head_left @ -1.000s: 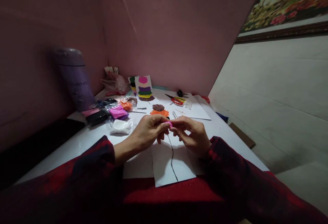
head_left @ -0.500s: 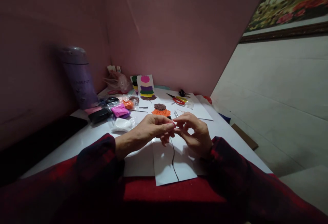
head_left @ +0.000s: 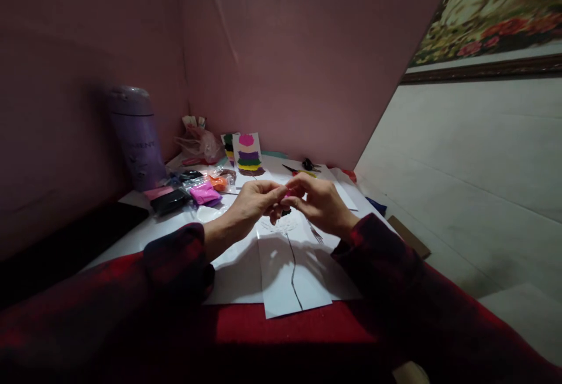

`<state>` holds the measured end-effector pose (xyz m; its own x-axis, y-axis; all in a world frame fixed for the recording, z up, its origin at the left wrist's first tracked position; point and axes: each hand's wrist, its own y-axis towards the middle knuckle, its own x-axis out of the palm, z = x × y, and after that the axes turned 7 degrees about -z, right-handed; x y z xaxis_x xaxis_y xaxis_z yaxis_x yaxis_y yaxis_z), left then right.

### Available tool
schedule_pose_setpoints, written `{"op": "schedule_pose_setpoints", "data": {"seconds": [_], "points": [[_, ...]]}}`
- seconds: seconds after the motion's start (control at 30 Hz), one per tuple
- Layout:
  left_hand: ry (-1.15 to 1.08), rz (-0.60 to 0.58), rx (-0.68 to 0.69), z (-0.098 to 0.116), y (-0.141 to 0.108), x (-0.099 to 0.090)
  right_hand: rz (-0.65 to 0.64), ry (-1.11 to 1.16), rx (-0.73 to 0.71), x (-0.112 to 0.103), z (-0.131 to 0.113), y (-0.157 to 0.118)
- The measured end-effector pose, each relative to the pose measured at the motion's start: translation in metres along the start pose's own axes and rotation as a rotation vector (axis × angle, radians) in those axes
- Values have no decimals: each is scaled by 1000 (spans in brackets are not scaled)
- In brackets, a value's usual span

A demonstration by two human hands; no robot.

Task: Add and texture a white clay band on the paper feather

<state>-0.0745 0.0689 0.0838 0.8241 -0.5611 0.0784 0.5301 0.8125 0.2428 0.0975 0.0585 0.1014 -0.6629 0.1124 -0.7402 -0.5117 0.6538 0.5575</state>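
Note:
My left hand (head_left: 259, 204) and my right hand (head_left: 318, 201) meet above the sheet of paper (head_left: 281, 287), fingertips pinched together. Between them shows a small piece of pink modelling clay (head_left: 288, 193), mostly covered by the fingers. The paper below carries a dark curved line (head_left: 293, 273) running towards its near edge. Just under the fingers, a white textured patch (head_left: 281, 227) and a bit of black clay (head_left: 286, 212) show on it. The tines of a fork (head_left: 316, 234) lie under my right wrist.
Packets of coloured clay (head_left: 206, 193) lie at the left, near a purple bottle (head_left: 138, 141). A card with coloured bands (head_left: 248, 154) leans at the back. Scissors (head_left: 302, 171) rest behind my right hand. The table's front edge meets red cloth (head_left: 285, 324).
Both hands have risen in the picture and moved slightly left, still pinched together. They now cover the brown and orange clay; the white patch and fork tines have come into view.

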Motion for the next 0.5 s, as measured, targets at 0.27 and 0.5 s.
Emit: {"op": "schedule_pose_setpoints", "data": {"seconds": [0.27,0.5], "points": [[180,257,-17,-10,-8,-12,69,-37,231,30,3,-20],[504,477,-34,-16,-11,-29,20,-362,645,25,13,-21]]}}
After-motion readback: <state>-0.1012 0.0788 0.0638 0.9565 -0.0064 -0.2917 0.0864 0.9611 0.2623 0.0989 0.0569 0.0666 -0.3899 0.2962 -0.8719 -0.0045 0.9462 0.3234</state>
